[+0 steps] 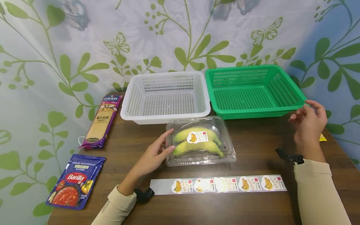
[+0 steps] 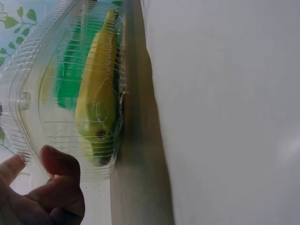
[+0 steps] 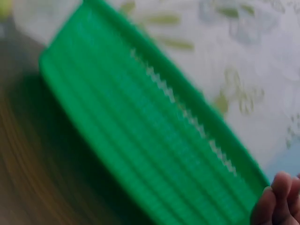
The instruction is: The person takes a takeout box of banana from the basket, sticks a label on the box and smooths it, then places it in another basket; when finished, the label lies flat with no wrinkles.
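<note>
In the head view my left hand (image 1: 153, 156) is at the left end of a clear plastic clamshell box (image 1: 229, 150) of bananas (image 1: 182, 148). Its index finger and thumb touch the box's edge, and the other fingers bend beneath. A banana label (image 1: 198, 137) is on the lid. The left wrist view shows the thumb (image 2: 58, 164) against the box's near end. My right hand (image 1: 310, 125) is raised by the front right corner of a green basket (image 1: 258, 111), fingers loosely bent; whether they touch the rim cannot be told. The right wrist view is blurred.
A white basket (image 1: 166, 117) stands left of the green one. A strip of banana labels (image 1: 219, 185) lies in front of the box. Left are a pasta pack (image 1: 102, 122) and a blue Barilla pouch (image 1: 76, 181). Something yellow (image 1: 322, 137) shows behind my right wrist.
</note>
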Motion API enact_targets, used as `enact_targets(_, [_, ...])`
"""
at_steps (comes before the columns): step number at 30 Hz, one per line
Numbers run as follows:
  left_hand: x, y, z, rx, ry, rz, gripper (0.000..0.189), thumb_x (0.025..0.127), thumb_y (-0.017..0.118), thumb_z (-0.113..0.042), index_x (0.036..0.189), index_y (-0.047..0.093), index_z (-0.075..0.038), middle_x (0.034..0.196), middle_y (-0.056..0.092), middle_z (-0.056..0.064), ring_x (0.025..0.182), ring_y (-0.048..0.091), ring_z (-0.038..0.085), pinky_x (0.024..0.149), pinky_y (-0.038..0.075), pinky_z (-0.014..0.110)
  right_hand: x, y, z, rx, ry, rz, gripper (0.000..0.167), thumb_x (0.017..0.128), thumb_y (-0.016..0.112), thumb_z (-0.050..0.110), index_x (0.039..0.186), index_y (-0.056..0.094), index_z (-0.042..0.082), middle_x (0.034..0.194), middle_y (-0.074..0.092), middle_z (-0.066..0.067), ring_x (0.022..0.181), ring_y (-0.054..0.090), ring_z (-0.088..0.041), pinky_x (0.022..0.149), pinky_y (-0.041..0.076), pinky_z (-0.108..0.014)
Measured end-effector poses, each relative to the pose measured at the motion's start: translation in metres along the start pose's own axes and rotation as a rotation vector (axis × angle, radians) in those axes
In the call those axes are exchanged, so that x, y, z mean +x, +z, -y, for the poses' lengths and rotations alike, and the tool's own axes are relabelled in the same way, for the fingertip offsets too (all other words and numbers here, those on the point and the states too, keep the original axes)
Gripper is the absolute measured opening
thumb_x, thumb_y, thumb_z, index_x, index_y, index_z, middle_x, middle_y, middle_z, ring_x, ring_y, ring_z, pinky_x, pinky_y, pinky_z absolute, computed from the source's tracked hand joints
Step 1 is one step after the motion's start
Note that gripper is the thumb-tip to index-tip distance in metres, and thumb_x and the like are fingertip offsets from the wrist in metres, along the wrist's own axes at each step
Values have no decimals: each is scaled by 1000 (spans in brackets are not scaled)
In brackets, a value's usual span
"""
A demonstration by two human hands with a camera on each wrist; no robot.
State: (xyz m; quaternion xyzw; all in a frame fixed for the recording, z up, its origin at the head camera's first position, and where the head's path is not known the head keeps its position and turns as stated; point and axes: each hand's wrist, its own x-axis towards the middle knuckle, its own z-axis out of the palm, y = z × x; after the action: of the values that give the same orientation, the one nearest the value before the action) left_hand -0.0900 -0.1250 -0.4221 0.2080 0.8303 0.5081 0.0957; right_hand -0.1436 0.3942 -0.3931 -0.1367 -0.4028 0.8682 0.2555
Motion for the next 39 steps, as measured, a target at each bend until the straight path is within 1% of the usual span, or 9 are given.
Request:
enact_targets(6, [1, 1, 1, -27, -19, 11, 68, 103, 64, -30, 161, 29, -33, 97, 51, 6, 72, 50, 17, 59, 45, 27, 16, -12, 8, -253, -34, -70, 21, 98, 68, 7, 117, 58, 7, 64, 52, -7, 44, 47, -16, 39, 45, -26])
enact_targets(10, [1, 3, 1, -58, -14, 0, 69, 102, 65, -27, 160, 29, -32, 97, 49, 6, 69, 47, 15, 58, 43, 26, 21, -15, 10, -317, -53, -107, 21, 98, 68, 8, 116, 59, 9, 60, 49, -5, 44, 43, -14, 38, 42, -24])
enact_targets(14, [0, 6, 1, -103, -12, -7, 68, 102, 66, -23, 160, 30, -29, 96, 49, 7, 65, 44, 11, 57, 41, 25, 25, -21, 10, -315, -48, -110, 20, 98, 67, 8, 116, 59, 9, 60, 49, -4, 43, 44, -14, 38, 43, -24])
enact_targets(20, [-1, 7, 0, -200, -29, -9, 68, 102, 65, -18, 159, 31, -29, 99, 47, 10, 58, 48, 12, 51, 51, 32, 29, -28, 9, -257, 6, -47, 26, 97, 70, 9, 120, 57, 9, 66, 56, -8, 44, 53, -18, 42, 50, -28])
enact_targets(25, [-1, 9, 1, -196, -34, -23, 67, 101, 66, -18, 158, 33, -30, 101, 47, 10, 60, 46, 11, 52, 50, 30, 32, -30, 8, -228, 39, 3, 32, 96, 73, 12, 124, 57, 8, 77, 63, -8, 49, 59, -20, 46, 54, -30])
enact_targets(29, [-1, 9, 1, -199, -34, -25, 67, 101, 67, -17, 157, 34, -30, 101, 46, 10, 60, 49, 14, 52, 49, 28, 34, -29, 7, -201, 48, 10, 34, 95, 74, 10, 124, 57, 8, 81, 65, -9, 52, 62, -20, 48, 55, -30])
enact_targets(33, [-1, 9, 2, -214, -35, -22, 66, 101, 67, -16, 157, 35, -30, 100, 46, 11, 59, 54, 28, 54, 52, 34, 35, -28, 5, -174, 49, -2, 34, 94, 73, 5, 123, 57, 8, 81, 66, -9, 53, 64, -20, 48, 56, -30])
enact_targets(36, [-1, 9, 2, -220, -33, -20, 66, 100, 67, -16, 157, 35, -31, 99, 46, 10, 59, 55, 34, 55, 53, 37, 35, -28, 3, -165, 48, -11, 35, 93, 73, 3, 124, 57, 8, 82, 66, -9, 54, 64, -21, 49, 56, -30])
enact_targets(39, [-1, 9, 1, -214, -27, -23, 66, 100, 68, -16, 156, 36, -30, 99, 45, 10, 58, 53, 27, 55, 52, 33, 35, -28, 2, -155, 50, -13, 36, 93, 74, 3, 125, 57, 8, 83, 67, -10, 54, 65, -21, 50, 56, -30])
